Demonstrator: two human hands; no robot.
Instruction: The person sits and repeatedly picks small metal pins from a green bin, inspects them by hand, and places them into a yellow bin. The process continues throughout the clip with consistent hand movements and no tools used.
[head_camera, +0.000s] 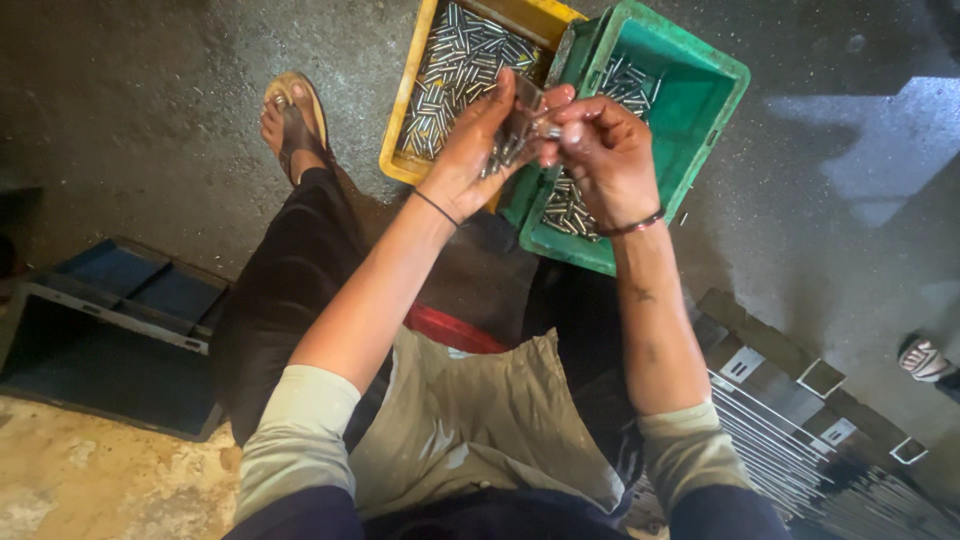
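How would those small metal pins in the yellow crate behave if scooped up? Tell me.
The metal pins look like slim, shiny cylinders, so probably stiff, slippery and apt to roll. They lie loose in the yellow crate, so a handful would likely spill between fingers.

Small metal workshop, probably: stained grey concrete floor (150, 110), yellow plastic crate (412, 95) and green plastic crate (700, 110) of small steel pins, stacked flat metal brackets (800, 420).

pins (510, 150) held in left hand (478, 150) | right hand (600, 150) touching it | two crates (720, 100) set beyond hands | stacked strips (800, 430) lying right, nearer
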